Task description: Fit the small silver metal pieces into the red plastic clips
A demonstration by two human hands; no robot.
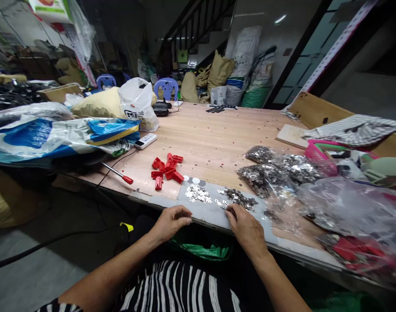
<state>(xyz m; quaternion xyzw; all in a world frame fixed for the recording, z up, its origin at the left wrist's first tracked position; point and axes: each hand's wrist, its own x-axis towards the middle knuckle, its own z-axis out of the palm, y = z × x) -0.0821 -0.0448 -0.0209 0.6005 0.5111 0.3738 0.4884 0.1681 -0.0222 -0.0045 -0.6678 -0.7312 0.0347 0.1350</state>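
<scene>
My left hand point(172, 223) is at the table's front edge with its fingers curved. A gap shows between thumb and forefinger, and I see nothing held there. My right hand point(247, 229) reaches over the edge beside a heap of dark small metal pieces point(240, 198). Its fingers are bent together at the tips; whatever they pinch is too small or hidden to make out. Between and beyond the hands lies a pile of shiny flat metal pieces point(198, 193) on a grey sheet point(204, 212). Several red plastic blocks point(168, 167) are heaped to the left of it.
Clear bags of metal parts point(266, 175) fill the right side, near a pink basket point(318, 156). A red-tipped lever point(127, 179) sticks out at left, below blue and white sacks point(32, 136). A green bag point(206, 251) hangs beneath the table's edge.
</scene>
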